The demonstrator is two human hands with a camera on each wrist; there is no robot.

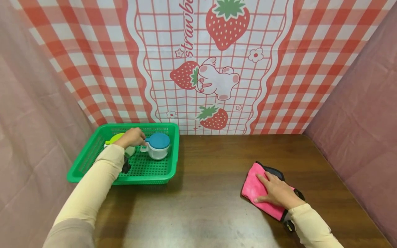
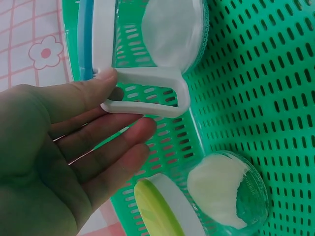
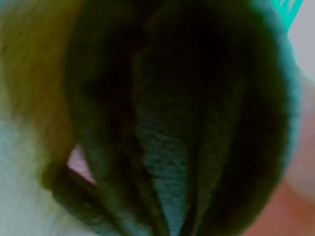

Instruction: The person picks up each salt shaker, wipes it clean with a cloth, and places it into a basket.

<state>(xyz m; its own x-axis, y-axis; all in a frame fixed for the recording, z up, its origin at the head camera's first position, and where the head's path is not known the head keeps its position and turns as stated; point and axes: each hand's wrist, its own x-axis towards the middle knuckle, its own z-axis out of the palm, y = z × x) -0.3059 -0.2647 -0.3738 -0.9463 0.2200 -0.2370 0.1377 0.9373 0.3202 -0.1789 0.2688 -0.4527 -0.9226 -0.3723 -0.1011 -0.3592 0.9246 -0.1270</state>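
Inside the green basket, my left hand (image 1: 133, 137) pinches the handle side of a clear, handled jar with a blue lid (image 1: 159, 140). In the left wrist view, the thumb and forefinger of the left hand (image 2: 74, 132) meet at the white handle (image 2: 147, 109), while the other fingers extend below it. White contents show through the jar's base (image 2: 172, 32). Over on the right, my right hand (image 1: 276, 191) rests with spread fingers on a folded pink cloth with black edging (image 1: 257, 182). Dark, blurred folds (image 3: 172, 128) fill most of the right wrist view.
The green basket (image 1: 172, 172) stands at the back left of the wooden table (image 1: 204, 206). Beside the left hand in it is a second jar with a lime-green lid (image 2: 155, 209), partly hidden in the head view. A checked strawberry cloth (image 1: 214, 86) hangs behind.
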